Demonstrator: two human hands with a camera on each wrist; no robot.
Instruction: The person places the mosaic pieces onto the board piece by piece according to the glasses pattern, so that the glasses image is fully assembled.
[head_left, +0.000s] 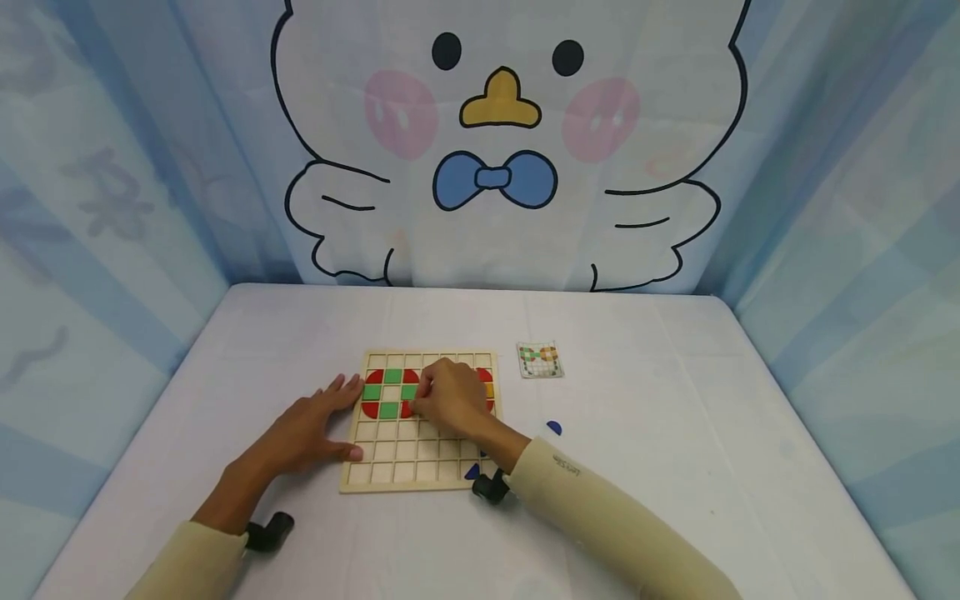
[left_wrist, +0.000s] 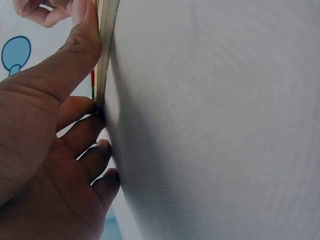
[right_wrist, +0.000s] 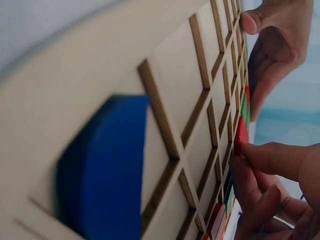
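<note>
A square wooden grid board [head_left: 390, 477] lies on the table with red and green tiles in its upper left cells. My right hand [head_left: 452, 398] reaches over the board, thumb and forefinger pinching a red quarter-round tile [right_wrist: 241, 135] at the lower right corner of the red-and-green ring. Along the board's left edge rests my left hand [head_left: 307, 429], fingers spread, with thumb [left_wrist: 87, 35] and fingertips touching the rim. More red tiles and a yellow tile [head_left: 489, 390] show on the right side, partly behind the right hand.
A small pattern card [head_left: 540, 360] lies right of the board. A blue half-round tile [head_left: 554, 427] sits on the table, and a blue tile [head_left: 472, 472] rests at the board's lower right. Printed curtains [head_left: 502, 242] stand behind and at both sides.
</note>
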